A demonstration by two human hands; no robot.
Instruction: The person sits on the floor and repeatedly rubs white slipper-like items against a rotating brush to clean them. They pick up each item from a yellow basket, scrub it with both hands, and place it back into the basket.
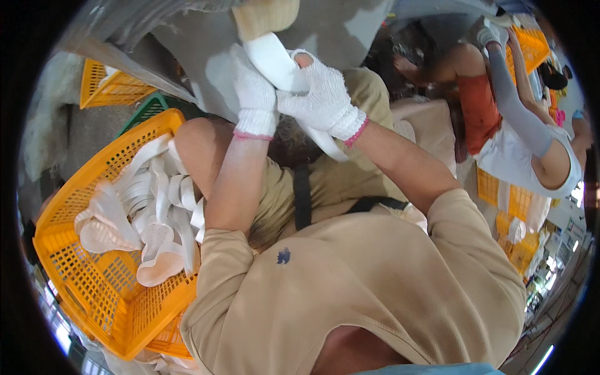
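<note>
Both my hands wear white knit gloves with pink cuffs, and the right thumb tip shows bare. Between them is a long, curved white foam insole [273, 57]. My right hand [324, 94] grips it, thumb on top, while its lower end hangs out below that hand. My left hand [253, 84] is closed along the insole's left edge; its fingers point up and are partly hidden. The insole's far end meets a pale tan rounded wheel [267, 17] at the top of the view. Whether the wheel is turning cannot be told.
A yellow basket [81, 262] with several white insoles [156, 206] stands at my left. Behind it are a green crate [144, 112] and another yellow basket [115, 90]. A grey machine housing [206, 56] rises ahead. A co-worker [519, 134] sits at the right near yellow crates [494, 187].
</note>
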